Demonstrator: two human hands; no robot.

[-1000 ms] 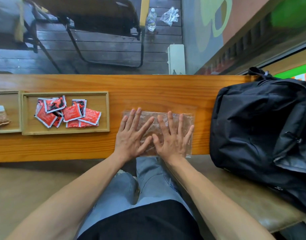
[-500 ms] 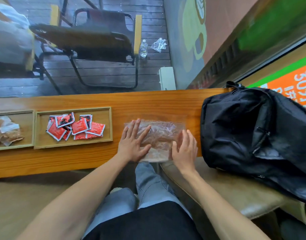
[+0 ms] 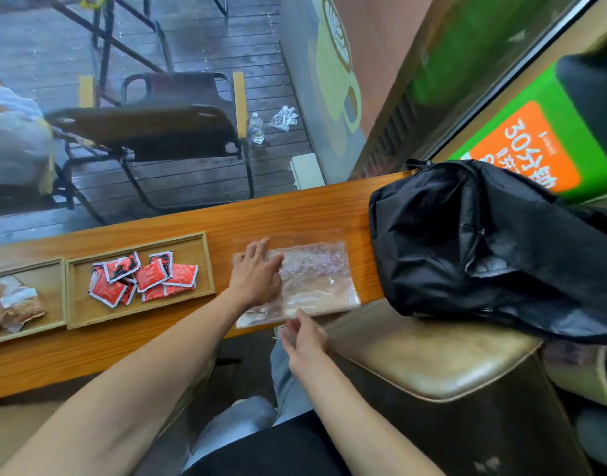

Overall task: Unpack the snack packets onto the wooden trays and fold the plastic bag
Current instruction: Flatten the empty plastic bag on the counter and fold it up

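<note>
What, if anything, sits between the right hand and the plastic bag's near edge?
Nothing visible. The right hand is at the near edge of the plastic bag, fingertips on it. The left hand lies flat on the bag's left part; the black backpack sits clear to the right.

Two bare forearms, no sleeves showing anywhere along them, no watch, band or ring to be seen. Left hand (image 3: 255, 274) and right hand (image 3: 305, 340) uncovered, no gloves; fingers (image 3: 260, 245) bare, nails short so far as can be told. Below, light blue-grey denim trousers (image 3: 288, 379), creased at the knee. Nearest the camera, a black garment (image 3: 271, 451), plain, without visible print, over the lap.
</note>
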